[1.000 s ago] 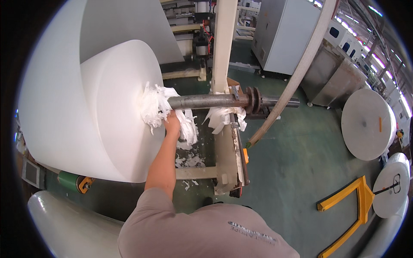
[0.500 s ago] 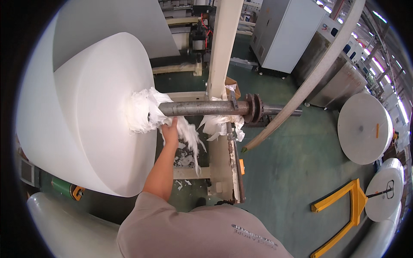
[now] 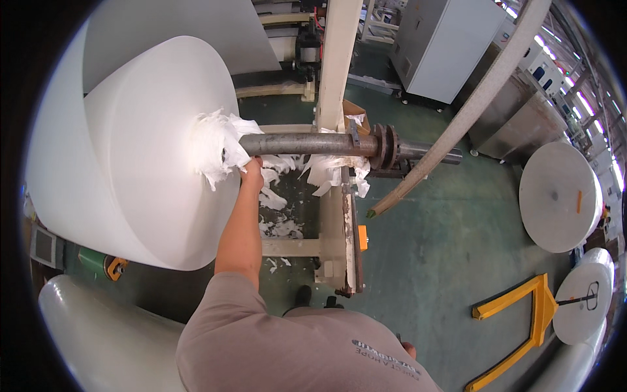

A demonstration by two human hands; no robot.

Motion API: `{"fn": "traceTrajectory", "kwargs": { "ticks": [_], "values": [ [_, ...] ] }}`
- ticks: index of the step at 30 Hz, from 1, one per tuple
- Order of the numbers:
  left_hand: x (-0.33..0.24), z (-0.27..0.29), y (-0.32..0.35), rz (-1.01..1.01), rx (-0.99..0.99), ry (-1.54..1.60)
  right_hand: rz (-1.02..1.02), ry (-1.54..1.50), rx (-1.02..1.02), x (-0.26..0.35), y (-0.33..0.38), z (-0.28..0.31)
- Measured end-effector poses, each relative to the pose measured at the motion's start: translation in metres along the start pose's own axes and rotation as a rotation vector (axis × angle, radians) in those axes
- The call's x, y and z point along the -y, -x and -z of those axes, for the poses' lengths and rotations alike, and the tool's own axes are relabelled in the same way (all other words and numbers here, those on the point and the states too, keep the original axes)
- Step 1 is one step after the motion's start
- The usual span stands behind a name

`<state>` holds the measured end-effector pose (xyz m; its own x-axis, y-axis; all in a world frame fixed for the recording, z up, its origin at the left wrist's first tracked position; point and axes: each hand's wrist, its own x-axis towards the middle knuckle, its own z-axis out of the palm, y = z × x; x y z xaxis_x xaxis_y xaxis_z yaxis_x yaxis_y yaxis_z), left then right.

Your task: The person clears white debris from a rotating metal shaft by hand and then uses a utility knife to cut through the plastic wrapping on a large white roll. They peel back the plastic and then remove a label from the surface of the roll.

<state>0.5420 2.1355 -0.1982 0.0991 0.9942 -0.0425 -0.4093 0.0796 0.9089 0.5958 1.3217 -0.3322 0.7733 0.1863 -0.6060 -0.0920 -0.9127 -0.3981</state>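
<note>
A huge roll of white paper (image 3: 157,163) fills the left side. A steel shaft (image 3: 307,144) sticks out of its end toward the right. Torn white paper (image 3: 219,140) bunches round the shaft where it enters the roll. My left hand (image 3: 252,172) is just under the shaft, its fingers closed on the edge of that torn paper; the fingertips are partly hidden. Of my right hand (image 3: 409,350) only a small bit shows past the right side of my shirt, its fingers out of sight.
A cream frame (image 3: 336,215) stands under the shaft. Paper scraps (image 3: 284,225) lie on the floor within it. A slanting pale pole (image 3: 457,124) crosses at right. A yellow forked trolley (image 3: 539,313), more white rolls (image 3: 558,196) and a grey cabinet (image 3: 437,49) stand farther off.
A long loose strip hanging below my left hand has dropped away, and more paper lies within the frame. My left hand has shifted slightly left and up. A bit of my right hand has appeared.
</note>
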Motion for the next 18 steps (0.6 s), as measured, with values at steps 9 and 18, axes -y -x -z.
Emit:
{"fn": "traceTrajectory", "kwargs": {
  "ticks": [9, 18],
  "values": [
    [0.042, 0.056, 0.231, -0.205, 0.182, -1.031, 0.070, 0.083, 0.152, -0.109, -0.057, -0.049],
    [-0.109, -0.009, 0.187, -0.754, 0.318, -1.083, 0.016, 0.107, 0.159, -0.060, -0.037, 0.028]
  ]
}}
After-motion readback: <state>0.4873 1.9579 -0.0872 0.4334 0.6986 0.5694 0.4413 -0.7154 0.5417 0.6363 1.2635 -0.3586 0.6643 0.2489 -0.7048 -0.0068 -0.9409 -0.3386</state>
